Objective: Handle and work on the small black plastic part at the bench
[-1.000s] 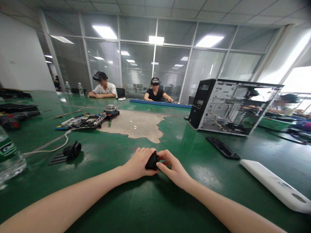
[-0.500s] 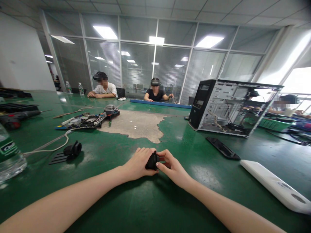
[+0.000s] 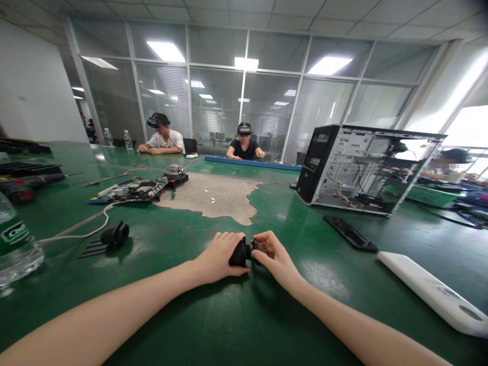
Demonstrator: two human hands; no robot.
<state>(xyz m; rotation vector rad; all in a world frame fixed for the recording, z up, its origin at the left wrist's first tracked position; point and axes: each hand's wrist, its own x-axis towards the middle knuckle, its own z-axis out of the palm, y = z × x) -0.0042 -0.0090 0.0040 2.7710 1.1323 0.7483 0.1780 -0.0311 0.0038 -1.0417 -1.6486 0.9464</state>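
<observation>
Over the middle of the green table, my left hand (image 3: 219, 255) is wrapped round a black plastic part (image 3: 238, 254) with a flared end and a narrower neck pointing right. My right hand (image 3: 275, 256) pinches a small black ring-like piece (image 3: 255, 249) between thumb and fingers, just off that neck. A narrow gap shows between the two pieces, though whether they still touch I cannot tell. To the left on the table lies another black part (image 3: 115, 235), with a round collar and flat slotted fins.
A computer case (image 3: 316, 165) with its side off stands at right, near a black panel (image 3: 351, 234) and a white slab (image 3: 427, 290). A circuit board (image 3: 133, 190), white cable (image 3: 102, 223) and water bottle (image 3: 17, 244) are at left. Two people (image 3: 244, 147) sit across the table.
My right hand has drawn slightly right with the ring-like piece, opening a gap from the part in my left hand. The left hand stays put. The person opposite has lowered a hand.
</observation>
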